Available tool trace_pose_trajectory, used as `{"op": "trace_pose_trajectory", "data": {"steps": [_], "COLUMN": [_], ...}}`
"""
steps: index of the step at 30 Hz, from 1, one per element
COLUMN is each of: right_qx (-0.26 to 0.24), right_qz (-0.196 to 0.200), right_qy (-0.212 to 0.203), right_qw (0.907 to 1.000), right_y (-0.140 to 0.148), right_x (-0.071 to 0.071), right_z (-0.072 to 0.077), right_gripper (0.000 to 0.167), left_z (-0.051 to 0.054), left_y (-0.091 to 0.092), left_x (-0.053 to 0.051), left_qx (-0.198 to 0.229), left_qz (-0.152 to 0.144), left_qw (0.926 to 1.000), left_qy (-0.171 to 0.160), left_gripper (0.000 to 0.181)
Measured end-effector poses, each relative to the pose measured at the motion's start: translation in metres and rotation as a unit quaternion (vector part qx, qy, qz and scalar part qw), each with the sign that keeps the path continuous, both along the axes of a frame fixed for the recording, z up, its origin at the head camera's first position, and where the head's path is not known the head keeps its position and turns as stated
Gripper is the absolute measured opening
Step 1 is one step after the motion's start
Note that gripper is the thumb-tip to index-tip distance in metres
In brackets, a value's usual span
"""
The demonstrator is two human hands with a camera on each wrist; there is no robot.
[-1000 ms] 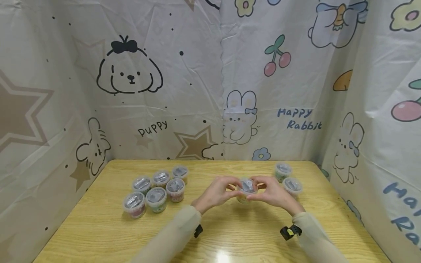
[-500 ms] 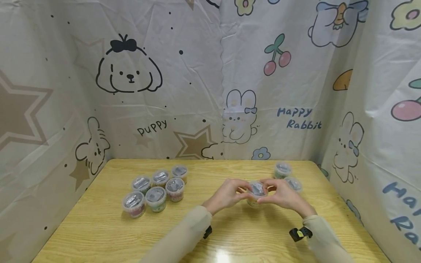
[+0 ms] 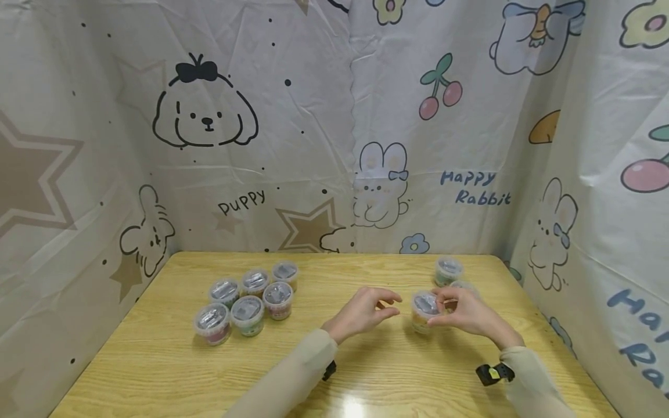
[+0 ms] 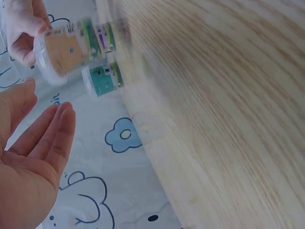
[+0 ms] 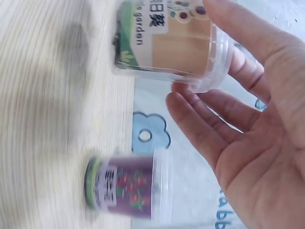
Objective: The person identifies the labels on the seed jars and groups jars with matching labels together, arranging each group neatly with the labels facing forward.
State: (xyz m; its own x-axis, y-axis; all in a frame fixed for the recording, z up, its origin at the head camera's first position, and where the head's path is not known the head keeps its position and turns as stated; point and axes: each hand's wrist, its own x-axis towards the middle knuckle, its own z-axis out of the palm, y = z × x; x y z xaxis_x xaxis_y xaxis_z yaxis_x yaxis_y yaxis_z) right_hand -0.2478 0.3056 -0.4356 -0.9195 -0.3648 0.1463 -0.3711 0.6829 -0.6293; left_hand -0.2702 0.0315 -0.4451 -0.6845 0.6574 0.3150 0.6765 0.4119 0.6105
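Note:
In the head view my right hand (image 3: pixel 464 310) pinches the lid rim of a clear plastic tub (image 3: pixel 424 313) with orange contents. Sunflowers and printed text mark its label in the right wrist view, and a shadow falls on the table apart from its base. My left hand (image 3: pixel 364 312) is just left of this tub, fingers extended and apart from it, holding nothing. Beyond the right hand stands a purple tub (image 5: pixel 128 186), mostly hidden in the head view. Behind that is a tub with green contents (image 3: pixel 448 271).
Several lidded tubs (image 3: pixel 248 315) stand grouped on the left of the wooden table (image 3: pixel 334 360). A printed cloth (image 3: pixel 313 116) hangs round the back and sides. Both wrists carry black straps (image 3: pixel 493 373).
Both hands moved right with the orange tub. Since half a second ago the left hand has let go of it, while the right hand carried it slightly farther right.

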Motion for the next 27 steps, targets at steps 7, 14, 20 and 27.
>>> {"op": "trace_pose_trajectory", "data": {"steps": [7,14,20,27], "right_qx": [0.024,0.031,0.033,0.042], "right_qz": [-0.033,-0.028,-0.026,-0.002], "right_qy": [-0.003,-0.004,-0.021,-0.033], "right_qw": [0.9992,0.9991,0.9989,0.9985], "right_y": [0.024,0.046,0.056,0.069], "right_x": [0.006,0.012,0.018,0.024], "right_z": [-0.003,-0.005,-0.001,0.0], "right_gripper": [0.042,0.041,0.04,0.036], "left_z": [0.001,0.002,0.003,0.004], "left_y": [-0.008,-0.015,-0.019,-0.023], "left_x": [-0.003,-0.005,-0.006,-0.005], "left_qx": [-0.005,-0.015,-0.012,-0.005], "left_qz": [0.016,0.027,0.029,0.025], "left_qw": [0.9998,0.9995,0.9995,0.9996], "left_qy": [-0.003,0.002,0.0,-0.009], "left_gripper": [0.018,0.015,0.014,0.013]}}
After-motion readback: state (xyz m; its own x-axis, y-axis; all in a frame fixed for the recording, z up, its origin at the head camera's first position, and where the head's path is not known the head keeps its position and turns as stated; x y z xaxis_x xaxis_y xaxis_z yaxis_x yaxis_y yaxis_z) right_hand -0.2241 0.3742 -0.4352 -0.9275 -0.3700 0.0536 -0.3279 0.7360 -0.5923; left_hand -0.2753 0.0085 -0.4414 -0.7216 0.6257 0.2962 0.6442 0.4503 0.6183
